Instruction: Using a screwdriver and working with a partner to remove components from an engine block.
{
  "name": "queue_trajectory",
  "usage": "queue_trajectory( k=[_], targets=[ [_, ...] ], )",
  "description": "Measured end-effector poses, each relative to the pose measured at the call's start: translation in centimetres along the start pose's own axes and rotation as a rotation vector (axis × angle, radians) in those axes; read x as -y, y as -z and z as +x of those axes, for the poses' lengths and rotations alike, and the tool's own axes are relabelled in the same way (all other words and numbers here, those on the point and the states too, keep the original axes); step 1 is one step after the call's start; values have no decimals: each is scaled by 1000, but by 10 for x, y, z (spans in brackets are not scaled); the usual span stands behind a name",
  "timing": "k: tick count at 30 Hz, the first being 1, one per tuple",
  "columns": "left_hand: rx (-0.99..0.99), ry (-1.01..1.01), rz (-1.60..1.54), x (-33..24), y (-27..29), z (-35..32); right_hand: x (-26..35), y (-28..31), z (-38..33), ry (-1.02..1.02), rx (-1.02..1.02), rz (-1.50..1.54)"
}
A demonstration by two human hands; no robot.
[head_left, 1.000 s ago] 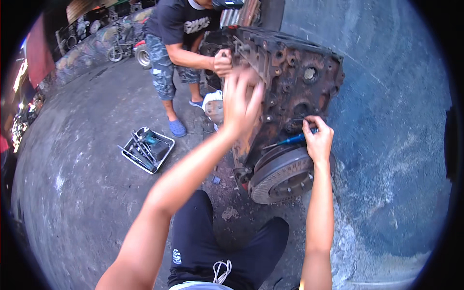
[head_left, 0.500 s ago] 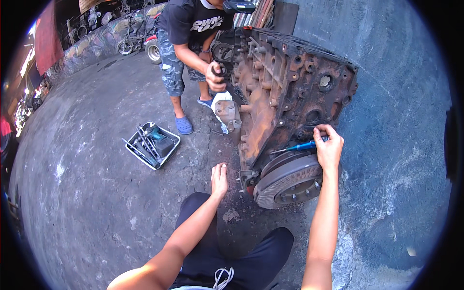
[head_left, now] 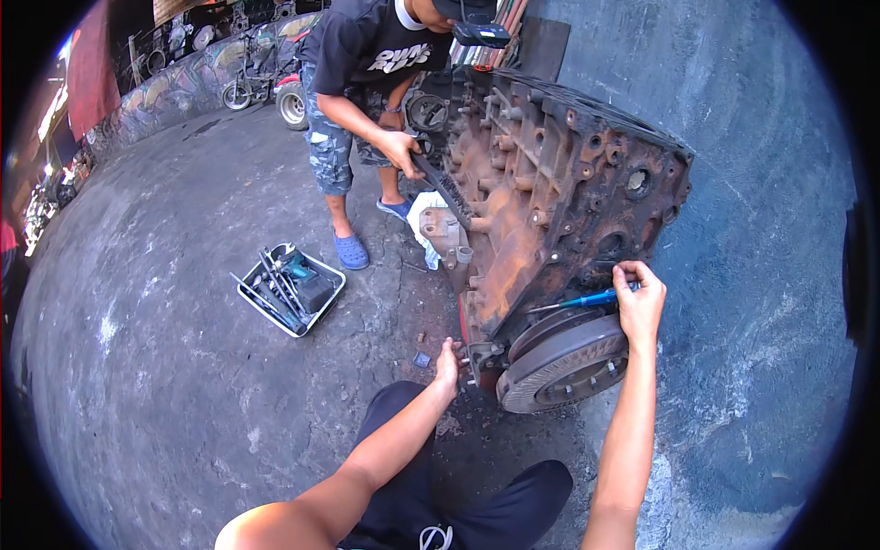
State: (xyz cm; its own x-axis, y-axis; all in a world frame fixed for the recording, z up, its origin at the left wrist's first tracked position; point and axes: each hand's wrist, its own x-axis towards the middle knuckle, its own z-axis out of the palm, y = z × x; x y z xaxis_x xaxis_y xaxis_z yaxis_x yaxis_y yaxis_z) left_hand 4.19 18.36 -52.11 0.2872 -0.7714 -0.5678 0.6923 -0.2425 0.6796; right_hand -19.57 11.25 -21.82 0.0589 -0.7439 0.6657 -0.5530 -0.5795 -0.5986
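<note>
A rusty engine block (head_left: 587, 197) stands before me, a ribbed pulley wheel (head_left: 564, 367) low on its near end. In my right hand (head_left: 642, 302) is a blue-handled screwdriver (head_left: 591, 299), its thin shaft pointing left along the block's lower edge above the pulley. The thumb and forefinger are bent together by the block's face. My left hand (head_left: 446, 367) is beside the small metal bracket (head_left: 478, 353) at the block's lower corner, fingers stretched out, nothing seen in them. Whether it touches the bracket I cannot tell.
A co-worker (head_left: 367, 92) leans over the far side, holding a dark wire brush (head_left: 445, 191) against the block. A white-rimmed tray (head_left: 321, 316) of tools sits on the floor at left. A metal mount (head_left: 445, 229) and white cloth (head_left: 422, 206) lie beside the block. A blue wall (head_left: 742, 229) rises at right.
My left hand has moved right to the bracket. My right hand keeps the screwdriver in about the same place on the block. The co-worker's brush has come down against the block's side.
</note>
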Motion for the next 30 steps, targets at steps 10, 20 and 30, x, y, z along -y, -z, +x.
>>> queue_trajectory(
  k=[10, 20, 30],
  targets=[
    [0, -1, 5, 0, -9, -3, 3, 0, 1, -12, 11, -98],
    [1, -24, 32, -10, 2, -2, 7, 2, -2, -44, -5, -137],
    [57, -4, 89, -9, -5, -13, -18, 9, -5, -10, 26, -223]
  ],
)
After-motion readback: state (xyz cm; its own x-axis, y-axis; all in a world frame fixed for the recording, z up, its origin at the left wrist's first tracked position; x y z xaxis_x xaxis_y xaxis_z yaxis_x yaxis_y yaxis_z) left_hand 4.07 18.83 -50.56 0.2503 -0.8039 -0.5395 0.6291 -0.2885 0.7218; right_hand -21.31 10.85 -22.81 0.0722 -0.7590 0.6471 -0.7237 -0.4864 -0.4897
